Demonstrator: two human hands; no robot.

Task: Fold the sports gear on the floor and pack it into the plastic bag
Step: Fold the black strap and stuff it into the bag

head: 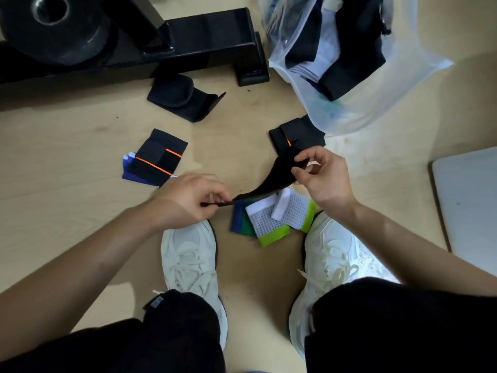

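- Found black strap (271, 181) stretched in the air between both hands, above the wooden floor (80, 135) and ahead of the shoes.
- Recorded left hand (188, 200) with fingers curled, pinching the thin lower end of the strap between thumb and fingertips.
- Recorded right hand (322, 176) likewise closed on the strap, pinching its wider upper end between thumb and forefinger.
- Located plastic bag (408, 76) at upper right, lying open on the floor, translucent, with dark folded garments (349, 57) and a white piece (326, 49) inside.
- Noted folded black piece with an orange mark (298, 135) on the floor, touching the bag's lower edge, just beyond the right hand.
- Noted folded black wrap (158, 160) with two orange stripes left of centre, lying on top of a blue item (134, 176), outside the bag.
- Noted folded black pad (183, 96) farther off, just beside the black equipment frame (201, 41), outside the bag.
- Found white mesh bands (269, 222) with green and blue edges overlapping on the floor between the two white shoes (191, 265), directly below the strap.
- Observed weight plate (51, 25) at upper left by the frame, and a pale flat board (470, 205) at the right edge.
- Could not tell whether the strap was folded over; lower end seen edge-on only.
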